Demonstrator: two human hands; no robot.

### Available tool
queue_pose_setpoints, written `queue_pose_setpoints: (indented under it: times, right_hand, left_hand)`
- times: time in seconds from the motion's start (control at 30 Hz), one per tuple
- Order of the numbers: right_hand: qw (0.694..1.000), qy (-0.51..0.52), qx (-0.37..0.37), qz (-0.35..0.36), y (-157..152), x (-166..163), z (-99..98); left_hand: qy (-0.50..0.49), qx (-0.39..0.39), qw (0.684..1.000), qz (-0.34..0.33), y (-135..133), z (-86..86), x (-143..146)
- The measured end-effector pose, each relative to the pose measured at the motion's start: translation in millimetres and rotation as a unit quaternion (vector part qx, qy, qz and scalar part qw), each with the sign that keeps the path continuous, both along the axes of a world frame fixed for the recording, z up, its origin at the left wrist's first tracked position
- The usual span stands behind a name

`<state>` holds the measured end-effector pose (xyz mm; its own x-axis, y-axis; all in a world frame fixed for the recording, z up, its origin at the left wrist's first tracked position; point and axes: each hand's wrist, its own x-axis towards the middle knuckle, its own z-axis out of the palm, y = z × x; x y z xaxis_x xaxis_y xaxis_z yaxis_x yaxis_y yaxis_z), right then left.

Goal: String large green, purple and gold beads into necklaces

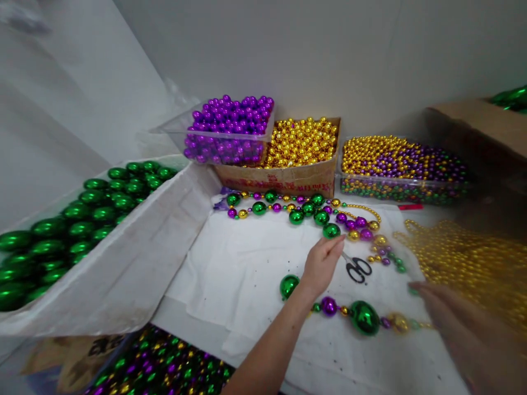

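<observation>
**Q:** State of the hands?

**Me:** My left hand (323, 264) is low over the white cloth (247, 263), fingers straight and close together, pinching nothing. The tips sit just under a green ball (331, 230) on the bead string (307, 208). Touching or just apart, I cannot tell. My right hand (450, 318), at 4 o'clock, is blurred, so I cannot tell whether it is spread or closed. It is near the end of a lower run of beads (364, 317).

**Q:** Where is the string, and which way does it lie?

**Me:** It is on the cloth, at 12 o'clock from my left hand. Its long axis runs 9 to 3 o'clock along the front of the boxes, and the right end bends down toward 5 o'clock. The lower run lies roughly parallel. I cannot tell if the two are one loop.

**Q:** Why this layout?

**Me:** My judgement only. The cloth keeps round beads from rolling on the worktop (181, 323). The string lies flat, so the colour order shows. Stock is walled in by colour:
- purple balls (230, 126) and gold balls (302, 141) at 12 o'clock
- big green balls (82, 219) at 9 o'clock

The scissors (357, 269) lie flat just right of my left hand, within reach. One loose ball (289, 286) rests beside that wrist.
</observation>
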<state>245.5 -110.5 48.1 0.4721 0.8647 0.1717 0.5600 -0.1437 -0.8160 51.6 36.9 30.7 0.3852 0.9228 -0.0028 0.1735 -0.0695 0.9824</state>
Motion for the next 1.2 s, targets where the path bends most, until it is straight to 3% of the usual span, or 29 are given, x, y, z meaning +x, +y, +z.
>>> queue_pose_setpoints:
  times: [0.1,0.2,0.33,0.43,0.63,0.87,1.2]
  right_hand:
    - [0.999,0.022,-0.030,0.034,4.0,-17.7,-8.1]
    - [0.995,0.029,-0.059,0.081,1.6,-27.8,-10.2]
    - [0.992,0.032,-0.046,0.110,-3.6,-41.1,-4.8]
    - [0.990,0.053,-0.030,0.126,-8.7,-51.5,-5.7]
    - [0.988,0.110,-0.058,0.095,-21.8,-59.0,-16.5]
    - [0.964,0.043,-0.134,0.225,-21.2,-42.1,-23.4]
    - [0.967,0.018,-0.118,0.223,-23.3,-41.6,-25.6]
  left_hand:
    - [-0.156,-0.127,0.979,0.029,-1.5,-4.7,2.4]
    - [-0.296,-0.254,0.921,0.012,-4.6,-6.9,-1.3]
    - [-0.403,-0.334,0.852,0.019,-5.1,-11.4,-6.2]
    - [-0.428,-0.367,0.825,0.039,-3.9,-16.7,-6.9]
    - [-0.441,-0.390,0.807,0.049,-3.9,-20.1,-8.8]
    - [-0.455,-0.392,0.798,0.057,-5.7,-21.2,-9.3]
    - [-0.472,-0.393,0.787,0.053,-7.3,-26.7,-9.8]
